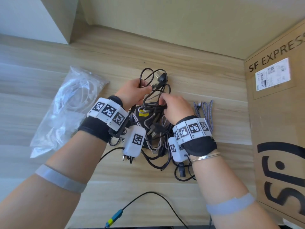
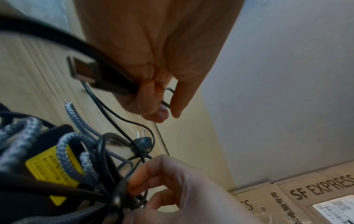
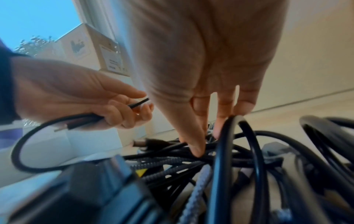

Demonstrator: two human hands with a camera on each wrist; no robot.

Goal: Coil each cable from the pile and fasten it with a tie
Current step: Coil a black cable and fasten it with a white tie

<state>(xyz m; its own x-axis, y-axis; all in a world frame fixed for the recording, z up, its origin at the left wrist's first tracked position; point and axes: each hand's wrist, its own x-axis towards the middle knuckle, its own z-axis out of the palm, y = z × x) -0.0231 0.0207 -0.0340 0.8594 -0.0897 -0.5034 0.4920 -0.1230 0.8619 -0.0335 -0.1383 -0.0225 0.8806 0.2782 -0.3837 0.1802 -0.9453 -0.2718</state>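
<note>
A tangled pile of cables [image 1: 155, 134] lies mid-table, black ones mixed with grey braided ones, on a black power adapter with a yellow label [image 1: 143, 114]. My left hand [image 1: 141, 88] is raised over the pile's far side and grips a thin black cable [image 1: 145, 75]; its USB plug [image 2: 84, 71] sticks out beside the palm. My right hand [image 1: 162, 102] reaches down into the pile, thumb and fingers [image 3: 197, 151] pinching a black cable [image 3: 226, 136] among the strands. Both hands appear in each wrist view: left hand [image 2: 155, 104], right hand [image 3: 208, 136].
A clear plastic bag with white contents [image 1: 69, 109] lies to the left. A large SF Express cardboard box [image 1: 279, 123] walls off the right side. A grey braided cable [image 1: 206, 111] lies right of the pile. A black lead with a teal connector [image 1: 116, 216] runs along the near edge.
</note>
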